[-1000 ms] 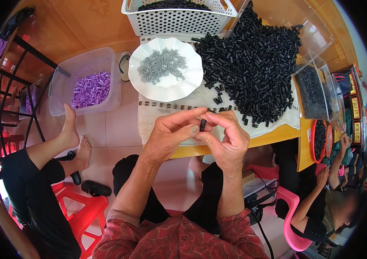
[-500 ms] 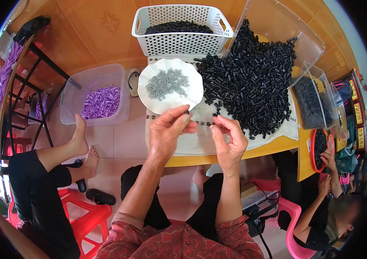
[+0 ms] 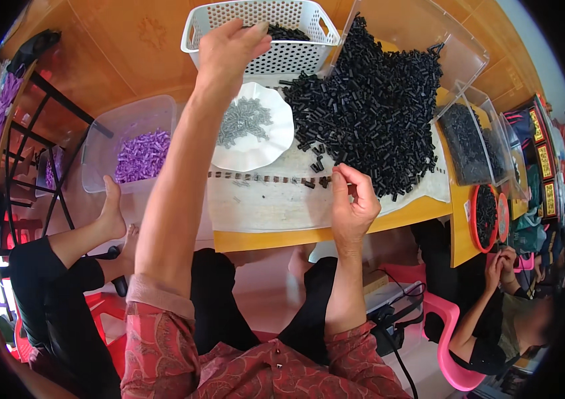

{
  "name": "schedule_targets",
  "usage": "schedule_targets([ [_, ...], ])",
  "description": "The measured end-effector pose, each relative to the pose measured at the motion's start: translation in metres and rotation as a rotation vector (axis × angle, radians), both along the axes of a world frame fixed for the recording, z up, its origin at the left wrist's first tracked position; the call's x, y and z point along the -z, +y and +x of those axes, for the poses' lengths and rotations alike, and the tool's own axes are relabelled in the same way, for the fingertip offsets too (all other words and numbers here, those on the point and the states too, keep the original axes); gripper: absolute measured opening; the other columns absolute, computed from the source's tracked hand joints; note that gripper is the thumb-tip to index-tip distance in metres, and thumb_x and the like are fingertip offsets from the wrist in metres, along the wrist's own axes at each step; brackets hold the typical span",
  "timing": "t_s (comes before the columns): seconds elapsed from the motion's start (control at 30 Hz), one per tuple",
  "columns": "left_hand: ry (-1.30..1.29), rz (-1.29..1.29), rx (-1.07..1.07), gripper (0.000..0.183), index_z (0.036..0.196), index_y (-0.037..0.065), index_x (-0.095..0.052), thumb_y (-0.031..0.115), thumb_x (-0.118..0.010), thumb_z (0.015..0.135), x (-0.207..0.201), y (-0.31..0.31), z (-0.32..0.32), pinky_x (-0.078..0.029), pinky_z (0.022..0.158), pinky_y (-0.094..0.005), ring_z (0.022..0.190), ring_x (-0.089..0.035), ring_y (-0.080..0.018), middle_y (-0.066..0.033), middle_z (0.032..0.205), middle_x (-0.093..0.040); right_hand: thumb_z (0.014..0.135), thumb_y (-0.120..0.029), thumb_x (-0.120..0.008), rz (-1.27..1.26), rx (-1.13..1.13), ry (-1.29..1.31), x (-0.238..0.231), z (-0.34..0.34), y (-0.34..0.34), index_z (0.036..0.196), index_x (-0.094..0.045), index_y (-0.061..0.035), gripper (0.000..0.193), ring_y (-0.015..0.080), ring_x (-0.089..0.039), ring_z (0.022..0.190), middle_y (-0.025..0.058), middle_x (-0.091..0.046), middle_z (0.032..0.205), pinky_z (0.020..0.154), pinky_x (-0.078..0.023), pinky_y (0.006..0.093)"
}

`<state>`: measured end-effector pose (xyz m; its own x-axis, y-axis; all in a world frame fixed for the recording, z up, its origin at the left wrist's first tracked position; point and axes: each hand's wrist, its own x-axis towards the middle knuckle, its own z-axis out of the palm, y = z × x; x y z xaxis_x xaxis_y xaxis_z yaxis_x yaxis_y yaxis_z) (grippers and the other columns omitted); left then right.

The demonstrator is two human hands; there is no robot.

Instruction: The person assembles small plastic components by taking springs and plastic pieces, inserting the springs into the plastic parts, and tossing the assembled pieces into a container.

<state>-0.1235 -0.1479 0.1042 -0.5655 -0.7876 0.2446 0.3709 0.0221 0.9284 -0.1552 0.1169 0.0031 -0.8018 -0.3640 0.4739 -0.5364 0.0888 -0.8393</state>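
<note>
My left hand (image 3: 226, 56) is stretched over the white perforated basket (image 3: 279, 58), its fingers extended and apart, with no piece visible in them. Inside that basket lie small black tube-like pieces (image 3: 287, 33). At the near edge of a big heap of black pieces (image 3: 382, 113), my right hand (image 3: 354, 206) has thumb and forefinger pinched together; what they hold, if anything, is too small to make out. A scalloped white plate (image 3: 256, 156) of small clear grey pieces (image 3: 246, 121) sits below my left hand, partly hidden by the forearm.
White cloth (image 3: 269, 209) covers the yellow table (image 3: 262, 239). Clear boxes (image 3: 472, 143) and a red tray (image 3: 484, 219) of black pieces stand right, near a seated person's hands (image 3: 500, 263). A translucent tub (image 3: 96, 159) of purple pieces is left, by another person's legs (image 3: 56, 279).
My left hand has moved from the near side of the plate up to the basket; the black piece at its fingertips no longer shows. My right hand's fingers have closed into a pinch.
</note>
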Motion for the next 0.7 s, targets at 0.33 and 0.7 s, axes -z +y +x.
schedule_targets([
  [0.33,-0.186,0.237,-0.15,0.026,0.11,-0.01,-0.062,0.006,-0.064,0.09,0.065,0.128,0.098,-0.055,0.069,-0.0256,0.076,-0.068,-0.0158,-0.0128,0.089,-0.068,0.068,0.0,-0.074,0.356,-0.108,0.282,-0.005,0.002,0.005,0.088,-0.071,-0.0083,0.021,0.0306,-0.052,0.106,0.0111,-0.056,0.12,0.088,-0.043,0.0402],
  [0.7,-0.575,-0.314,-0.192,0.014,0.092,0.0,-0.069,-0.006,-0.065,0.079,0.078,0.111,0.148,-0.046,0.058,-0.0259,0.062,-0.058,-0.0123,-0.0065,0.077,-0.061,0.07,-0.002,-0.072,0.536,-0.117,0.428,-0.009,0.009,-0.001,0.085,-0.069,-0.0076,0.016,0.0317,-0.05,0.108,0.0112,-0.055,0.122,0.09,-0.038,0.0423],
])
